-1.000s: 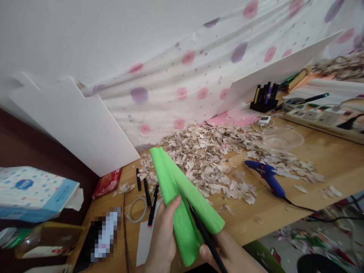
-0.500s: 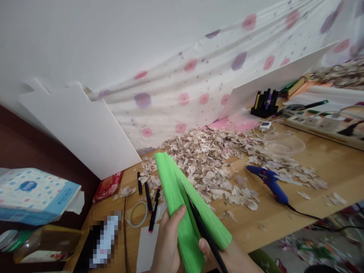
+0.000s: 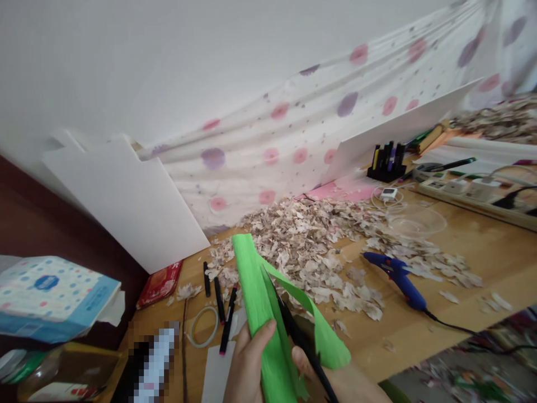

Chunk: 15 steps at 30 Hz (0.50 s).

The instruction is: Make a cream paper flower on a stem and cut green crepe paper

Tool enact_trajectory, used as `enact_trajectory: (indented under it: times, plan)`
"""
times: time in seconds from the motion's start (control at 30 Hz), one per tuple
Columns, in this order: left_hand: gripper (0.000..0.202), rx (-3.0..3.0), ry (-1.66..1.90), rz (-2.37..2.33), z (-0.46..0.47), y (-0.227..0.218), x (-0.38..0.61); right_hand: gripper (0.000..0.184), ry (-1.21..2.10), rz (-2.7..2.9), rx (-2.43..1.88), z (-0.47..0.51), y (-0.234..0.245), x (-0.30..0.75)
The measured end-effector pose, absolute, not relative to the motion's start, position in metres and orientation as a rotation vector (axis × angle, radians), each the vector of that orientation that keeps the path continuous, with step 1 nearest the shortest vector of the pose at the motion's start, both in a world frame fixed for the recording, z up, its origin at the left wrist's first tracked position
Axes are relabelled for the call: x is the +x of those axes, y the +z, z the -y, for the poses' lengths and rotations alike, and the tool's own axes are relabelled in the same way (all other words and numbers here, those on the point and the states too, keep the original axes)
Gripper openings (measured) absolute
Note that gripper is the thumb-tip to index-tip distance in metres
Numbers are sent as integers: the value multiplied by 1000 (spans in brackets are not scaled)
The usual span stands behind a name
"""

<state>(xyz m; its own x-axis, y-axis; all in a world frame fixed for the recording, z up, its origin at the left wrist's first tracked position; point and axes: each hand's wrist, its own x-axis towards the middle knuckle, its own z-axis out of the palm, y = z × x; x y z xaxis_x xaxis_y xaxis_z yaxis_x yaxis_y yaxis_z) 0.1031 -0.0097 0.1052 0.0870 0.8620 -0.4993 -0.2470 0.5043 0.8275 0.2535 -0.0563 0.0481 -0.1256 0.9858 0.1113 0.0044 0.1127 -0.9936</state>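
Note:
My left hand [image 3: 248, 364] is closed round a long folded piece of bright green crepe paper [image 3: 257, 296], thumb on top, near the bottom middle. My right hand [image 3: 331, 378] grips black scissors [image 3: 293, 330], whose blades are partway up the green paper. A narrow green strip [image 3: 312, 316] curls away to the right of the blades, still joined at the far end. Both hands are cut off by the bottom edge of the view.
A wide heap of pale paper scraps [image 3: 319, 246] covers the wooden table [image 3: 482, 240]. A blue glue gun [image 3: 398, 274] lies to the right, black markers [image 3: 220, 296] and a tape ring [image 3: 201, 324] to the left. White boards [image 3: 130, 201] lean on the wall; a marker holder [image 3: 386, 159] stands behind.
The scissors have moved further up the green paper, and the right-hand part has separated into a strip that bows outward. The view has shifted slightly downward and right.

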Motion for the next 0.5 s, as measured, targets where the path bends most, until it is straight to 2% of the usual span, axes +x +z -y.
enact_trajectory:
  times: [0.13, 0.27, 0.5]
  plan:
    - [52, 699, 920, -1248, 11, 103, 96, 70, 1244, 1414, -1209, 55, 44, 258]
    - [46, 710, 942, -1298, 13, 105, 93, 69, 1281, 1404, -1153, 53, 48, 260]
    - [49, 667, 925, -1236, 13, 110, 84, 84, 1290, 1454, -954, 44, 62, 261]
